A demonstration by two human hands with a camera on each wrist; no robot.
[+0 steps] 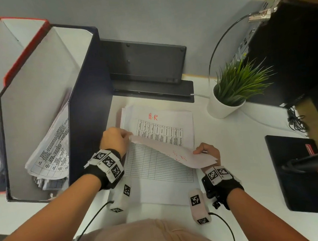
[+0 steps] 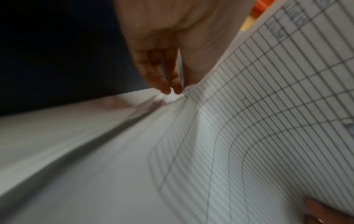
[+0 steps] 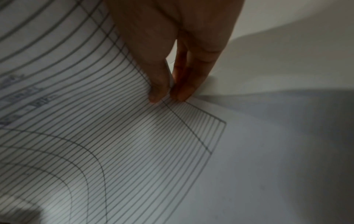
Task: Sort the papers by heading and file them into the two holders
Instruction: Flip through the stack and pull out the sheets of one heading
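Note:
A sheet (image 1: pixel 169 152) is lifted off the pile, its back up and red writing showing through. My left hand (image 1: pixel 116 139) pinches its far left corner and my right hand (image 1: pixel 207 150) pinches its right edge. In the left wrist view the fingers (image 2: pixel 168 75) pinch the gridded sheet (image 2: pixel 268 106); in the right wrist view thumb and fingers (image 3: pixel 184 87) pinch its edge (image 3: pixel 95 121). Under it lie a ruled table sheet (image 1: pixel 155 168) and a pile headed "H.R" (image 1: pixel 164 123). A dark blue holder (image 1: pixel 85 109) and a red holder (image 1: pixel 25 50) stand at the left, both with papers inside.
A black monitor base (image 1: pixel 150 89) sits behind the pile. A white pot with a green plant (image 1: pixel 224 107) stands to the right, a black computer tower (image 1: pixel 294 45) beyond it. A black pad (image 1: pixel 299 173) lies at the right front. Cables trail from both wrists.

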